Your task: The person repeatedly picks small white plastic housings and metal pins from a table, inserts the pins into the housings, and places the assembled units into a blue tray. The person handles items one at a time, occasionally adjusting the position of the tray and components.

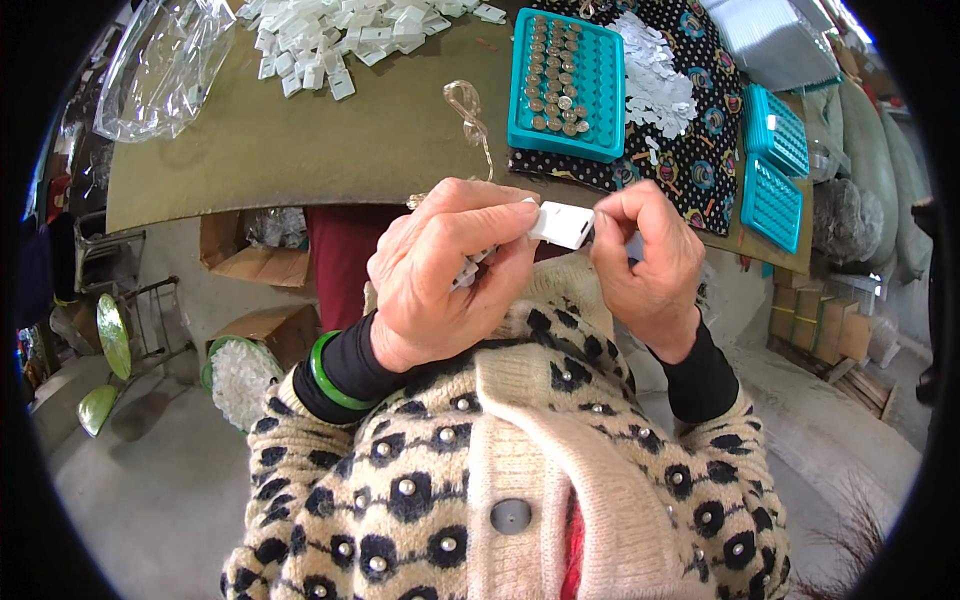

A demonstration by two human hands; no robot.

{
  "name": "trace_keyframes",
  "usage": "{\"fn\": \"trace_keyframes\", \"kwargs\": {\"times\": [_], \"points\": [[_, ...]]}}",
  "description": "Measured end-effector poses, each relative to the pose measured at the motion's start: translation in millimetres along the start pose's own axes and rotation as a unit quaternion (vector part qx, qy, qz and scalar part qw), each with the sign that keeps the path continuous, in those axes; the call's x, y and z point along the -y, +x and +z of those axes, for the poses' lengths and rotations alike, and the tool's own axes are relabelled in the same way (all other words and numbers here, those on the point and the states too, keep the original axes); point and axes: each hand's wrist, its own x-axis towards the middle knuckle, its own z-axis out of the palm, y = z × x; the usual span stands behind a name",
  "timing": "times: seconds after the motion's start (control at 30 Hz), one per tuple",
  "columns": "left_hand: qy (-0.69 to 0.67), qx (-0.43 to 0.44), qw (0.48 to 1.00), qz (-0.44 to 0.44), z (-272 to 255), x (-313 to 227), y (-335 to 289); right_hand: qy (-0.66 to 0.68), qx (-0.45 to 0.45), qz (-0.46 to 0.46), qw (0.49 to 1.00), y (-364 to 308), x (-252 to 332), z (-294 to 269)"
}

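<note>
Between the thumb and forefinger of my left hand [445,265] is a small white plastic case [562,224], held above my lap by the table's near edge. More small pale pieces [474,266] are tucked in that palm, partly hidden by the fingers. My right hand [648,255] is at the case's right end, its fingers curled close to a dark opening there. Whatever its fingertips may pinch is too small to make out. Beyond my hands stands a teal tray [611,105] with rows of round metal discs [553,75] like button cells.
White plastic cases [350,35] lie heaped at the table's far left, beside a clear plastic bag [165,75]. White flat pieces [655,80] cover part of a patterned cloth [715,140]. A looped cord [470,115] lies mid-table. More teal trays [770,205] sit at right.
</note>
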Motion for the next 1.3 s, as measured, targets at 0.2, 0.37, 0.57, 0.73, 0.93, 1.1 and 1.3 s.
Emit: {"fn": "trace_keyframes", "kwargs": {"times": [0.2,0.37,0.57,0.73,0.93,1.1,1.3], "points": [[-0.033,-0.002,0.999,-0.021,2.7,2.2,-2.5,-0.034,-0.01,-0.004,0.999,-14.5,-16.3,-26.2],[-0.232,0.021,0.92,-0.314,0.7,-17.0,-0.8,-0.098,-0.02,0.109,0.989,-14.2,-24.6,-53.0],[-0.461,0.026,0.698,-0.547,-1.3,-8.4,8.2,0.01,-0.038,0.082,0.996,2.7,-18.5,-42.5],[-0.514,0.029,0.661,-0.546,-1.3,-8.1,9.6,0.178,-0.027,0.059,0.982,19.6,5.9,-2.4],[-0.577,0.036,0.625,-0.525,-7.2,0.6,8.6,0.275,0.02,0.127,0.953,35.9,15.7,0.1],[-0.59,0.026,0.608,-0.53,-5.2,3.4,5.7,0.364,-0.001,0.164,0.917,44.0,22.2,2.0],[-0.619,0.02,0.595,-0.512,-5.6,8.9,1.2,0.337,0.03,0.16,0.927,48.9,23.0,0.7]]}}
